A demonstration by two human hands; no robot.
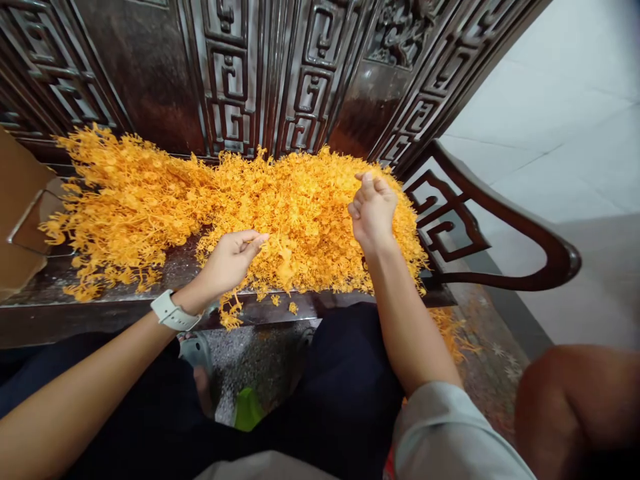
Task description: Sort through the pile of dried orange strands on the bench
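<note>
A broad heap of small orange plastic flower pieces (pixel 300 200) with thin stems covers much of a dark wooden bench seat. My left hand (pixel 233 263), with a pale watch band (pixel 173 312) at its wrist, is closed in a pinch over the heap's front edge. At its thumb and fingertip there is an orange flower piece (pixel 285 257), slightly blurred against the pile. My right hand (pixel 374 210) is raised above the right part of the heap, its fingers curled and pressed together. Whatever it may hold is too small or hidden to make out.
The bench's carved back (pixel 230 73) rises behind the heap; a curved armrest (pixel 540 267) stands at right. At left is a cardboard box (pixel 23 213). More orange pieces (pixel 450 333) lie below the bench's right end. Another person's bare limb (pixel 575 400) shows at lower right.
</note>
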